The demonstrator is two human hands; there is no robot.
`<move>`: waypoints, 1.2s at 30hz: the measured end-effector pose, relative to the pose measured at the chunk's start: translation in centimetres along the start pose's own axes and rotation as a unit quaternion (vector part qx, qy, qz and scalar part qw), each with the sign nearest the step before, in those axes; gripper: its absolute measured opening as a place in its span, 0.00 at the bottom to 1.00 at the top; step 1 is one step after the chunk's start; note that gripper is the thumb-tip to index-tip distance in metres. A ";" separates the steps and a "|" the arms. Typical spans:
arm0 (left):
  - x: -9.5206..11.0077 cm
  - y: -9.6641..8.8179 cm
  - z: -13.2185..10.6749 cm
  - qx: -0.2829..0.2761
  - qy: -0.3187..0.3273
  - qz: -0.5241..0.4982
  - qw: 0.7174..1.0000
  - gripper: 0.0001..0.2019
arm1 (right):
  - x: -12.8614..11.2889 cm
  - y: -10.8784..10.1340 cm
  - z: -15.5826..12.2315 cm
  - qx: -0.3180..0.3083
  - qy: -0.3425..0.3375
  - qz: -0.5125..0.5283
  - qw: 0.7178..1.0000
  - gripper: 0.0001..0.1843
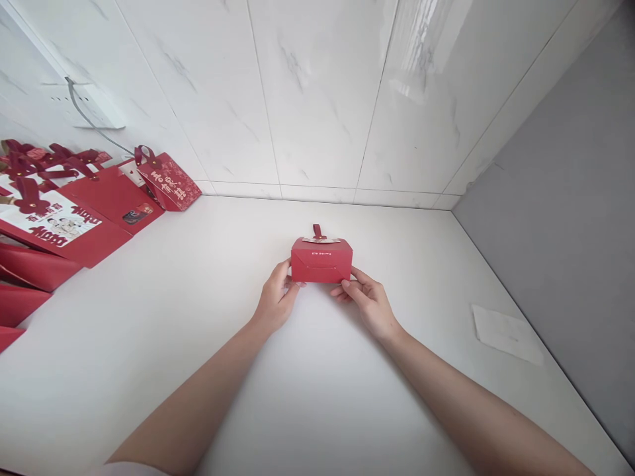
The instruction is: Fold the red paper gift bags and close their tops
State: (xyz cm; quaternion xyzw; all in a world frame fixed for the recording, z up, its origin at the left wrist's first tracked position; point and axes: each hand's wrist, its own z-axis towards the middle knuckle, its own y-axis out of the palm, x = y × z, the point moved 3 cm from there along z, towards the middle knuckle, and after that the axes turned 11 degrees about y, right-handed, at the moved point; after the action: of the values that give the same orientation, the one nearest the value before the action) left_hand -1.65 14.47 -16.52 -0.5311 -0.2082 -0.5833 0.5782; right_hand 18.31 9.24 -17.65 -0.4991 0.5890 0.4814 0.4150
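A small red gift box (321,266) with a dark red ribbon handle (317,231) is held between my two hands over the white table. Its folded bottom faces me, and the handle points toward the wall. My left hand (278,296) grips the lower left corner, with the thumb near the bottom edge and the other fingers partly hidden. At the lower right corner, my right hand (367,299) has its thumb on the bottom edge and fingers bent behind and beneath.
Several red gift bags (99,218) with ribbon handles are crowded at the left. One red patterned box (171,182) leans by the tiled wall (317,99). A cable (89,119) runs from a wall socket (94,106). A white flat packet (506,334) lies at the right beside a grey panel (560,198).
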 end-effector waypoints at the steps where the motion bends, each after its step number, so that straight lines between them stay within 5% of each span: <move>1: 0.0 0.0 0.0 0.000 -0.004 0.000 1.000 0.22 | 0.0 0.0 0.0 0.000 -0.001 -0.002 1.000 0.31; 20: -0.3 0.0 0.1 0.005 0.026 -0.015 1.000 0.21 | 0.4 -0.2 0.0 0.004 -0.002 -0.037 0.999 0.28; 25: -0.1 -0.1 0.2 -0.035 0.025 -0.042 0.998 0.26 | 0.6 -0.3 -0.1 0.048 -0.023 -0.077 0.996 0.28; 28: 0.3 -0.2 0.3 -0.049 0.036 -0.092 0.994 0.24 | 0.2 -0.3 -0.6 0.103 -0.086 -0.139 0.981 0.25; 32: -0.4 -0.3 0.3 0.001 0.004 -0.088 0.996 0.24 | -0.8 0.1 -1.8 0.143 -0.256 -0.225 0.929 0.24; 36: -0.9 -0.1 0.4 0.008 -0.028 -0.118 0.993 0.27 | -0.9 0.8 -2.5 0.116 -0.352 -0.298 0.880 0.31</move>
State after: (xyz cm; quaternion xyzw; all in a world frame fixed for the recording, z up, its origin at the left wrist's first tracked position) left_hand -1.78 15.23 -17.09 -0.5143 -0.2897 -0.6306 0.5039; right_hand 17.64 6.96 -16.16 -0.3968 0.2795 0.4073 0.7737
